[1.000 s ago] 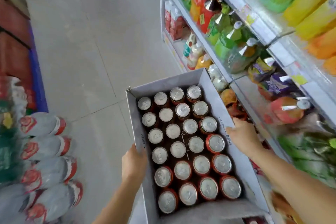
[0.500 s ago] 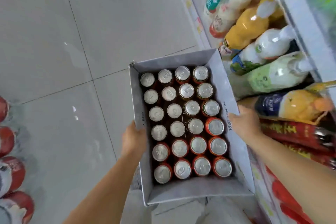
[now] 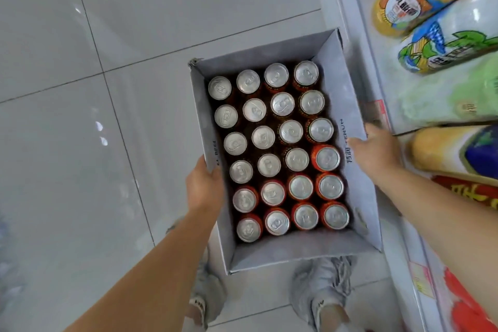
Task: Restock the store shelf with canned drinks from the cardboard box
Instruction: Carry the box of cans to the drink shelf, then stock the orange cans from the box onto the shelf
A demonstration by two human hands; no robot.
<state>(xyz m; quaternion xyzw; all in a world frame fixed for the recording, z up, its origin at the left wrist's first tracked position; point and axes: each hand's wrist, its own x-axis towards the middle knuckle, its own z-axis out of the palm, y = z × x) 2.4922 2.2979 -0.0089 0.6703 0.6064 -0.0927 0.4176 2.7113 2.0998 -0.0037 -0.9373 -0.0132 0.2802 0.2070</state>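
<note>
An open grey cardboard box (image 3: 347,83) hangs over the tiled floor, packed with several red cans (image 3: 279,147) standing upright, silver tops showing. My left hand (image 3: 203,187) grips the box's left wall, thumb over the rim. My right hand (image 3: 374,152) grips the right wall, fingers wrapped outside it. The white store shelf (image 3: 358,43) runs along the right, just beside the box.
Large drink bottles (image 3: 442,35) lie on the low shelf at right, with red packs (image 3: 469,194) below them. Price tags line the shelf edge. My two feet in grey shoes (image 3: 320,291) stand under the box. Grey floor tiles (image 3: 80,143) stretch to the left.
The box has come down lower toward the floor and closer to the bottom shelf. My view has tilted downward; the upper shelves have left the frame. Both hands keep their hold.
</note>
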